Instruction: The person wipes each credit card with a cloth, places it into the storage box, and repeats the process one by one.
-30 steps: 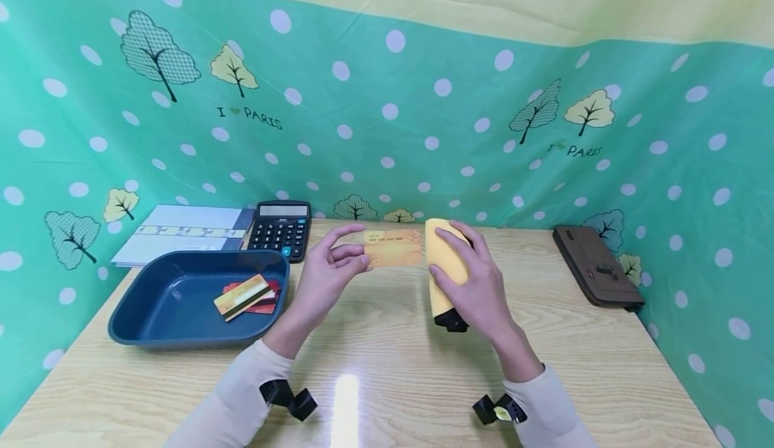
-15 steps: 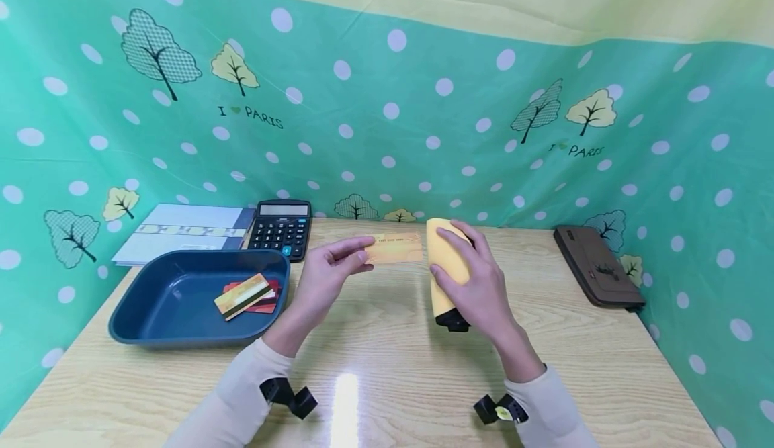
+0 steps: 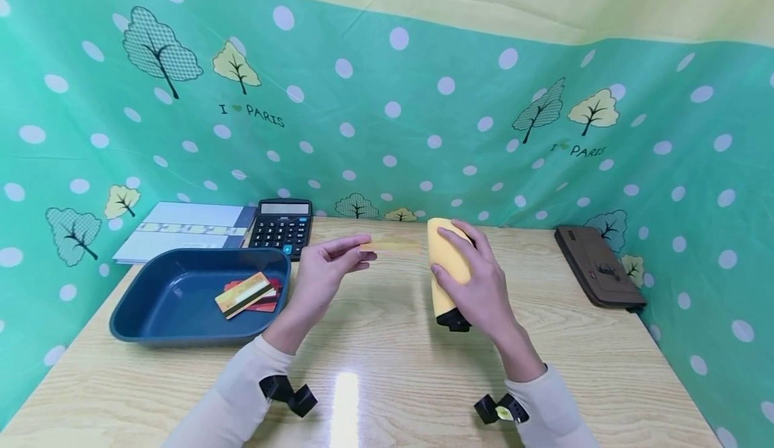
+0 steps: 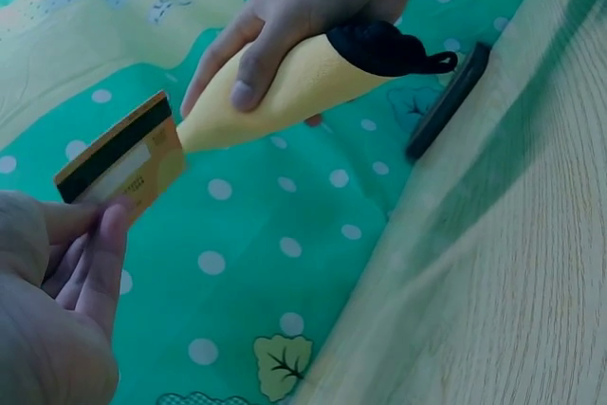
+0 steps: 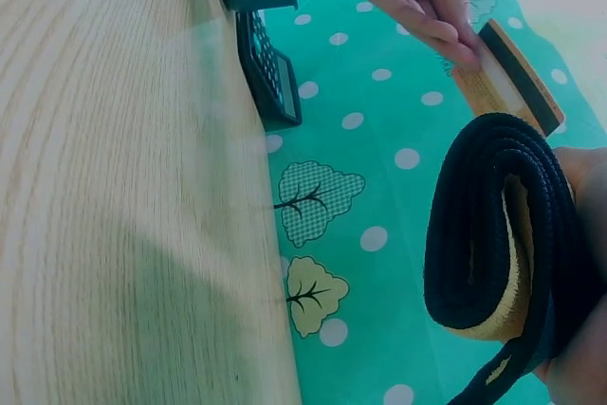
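Note:
In the head view my left hand (image 3: 323, 270) pinches an orange bank card (image 3: 394, 246) between thumb and fingers. The card is seen nearly edge-on there, while the left wrist view shows the black stripe on the card's back (image 4: 119, 144). Its free end points toward a folded yellow cloth (image 3: 446, 260) with black edging and a small loop. My right hand (image 3: 474, 280) grips this cloth from the right, above the table. Rolled layers of the cloth's black edge (image 5: 474, 225) face the right wrist camera.
A blue plastic basin (image 3: 163, 300) on the left holds several cards (image 3: 244, 293). Behind it lie a white folder (image 3: 187, 223) and a black calculator (image 3: 281, 226). A brown zipped wallet (image 3: 595, 266) is at the right, and a patterned curtain (image 3: 387, 132) hangs behind the table.
My left hand has tipped the bank card from facing the head camera to almost edge-on, its fingers shifting along it. The right hand and the cloth stay nearly still.

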The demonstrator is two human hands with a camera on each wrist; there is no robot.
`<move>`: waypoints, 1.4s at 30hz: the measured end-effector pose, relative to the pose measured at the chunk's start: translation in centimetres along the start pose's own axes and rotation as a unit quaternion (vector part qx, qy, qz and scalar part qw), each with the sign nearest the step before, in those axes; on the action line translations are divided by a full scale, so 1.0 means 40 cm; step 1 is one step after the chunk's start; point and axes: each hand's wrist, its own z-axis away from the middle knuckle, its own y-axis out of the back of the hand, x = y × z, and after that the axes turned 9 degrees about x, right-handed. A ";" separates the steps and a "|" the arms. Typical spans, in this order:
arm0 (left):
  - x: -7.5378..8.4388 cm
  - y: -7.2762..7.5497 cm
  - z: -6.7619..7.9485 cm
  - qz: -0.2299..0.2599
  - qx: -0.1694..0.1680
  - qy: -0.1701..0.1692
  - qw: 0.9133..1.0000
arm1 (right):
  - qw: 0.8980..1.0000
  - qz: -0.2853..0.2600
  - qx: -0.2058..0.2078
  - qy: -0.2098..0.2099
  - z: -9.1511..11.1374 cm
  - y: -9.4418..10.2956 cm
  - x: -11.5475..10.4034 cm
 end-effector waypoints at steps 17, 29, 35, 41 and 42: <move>0.000 0.006 -0.007 -0.085 0.081 0.021 0.993 | 1.000 0.007 -0.003 -0.009 0.003 -0.001 -0.002; -0.002 0.000 -0.004 0.004 0.051 0.028 0.998 | 1.000 0.000 -0.003 -0.001 0.005 -0.005 -0.006; -0.009 -0.002 -0.005 0.009 0.043 0.015 0.999 | 1.000 0.000 -0.002 -0.001 0.005 -0.006 -0.010; -0.014 -0.009 -0.007 -0.018 0.042 0.011 0.999 | 1.000 -0.005 -0.001 0.009 0.006 -0.009 -0.015; -0.014 -0.010 -0.007 -0.022 0.042 0.011 0.999 | 1.000 -0.006 -0.002 0.012 0.007 -0.010 -0.015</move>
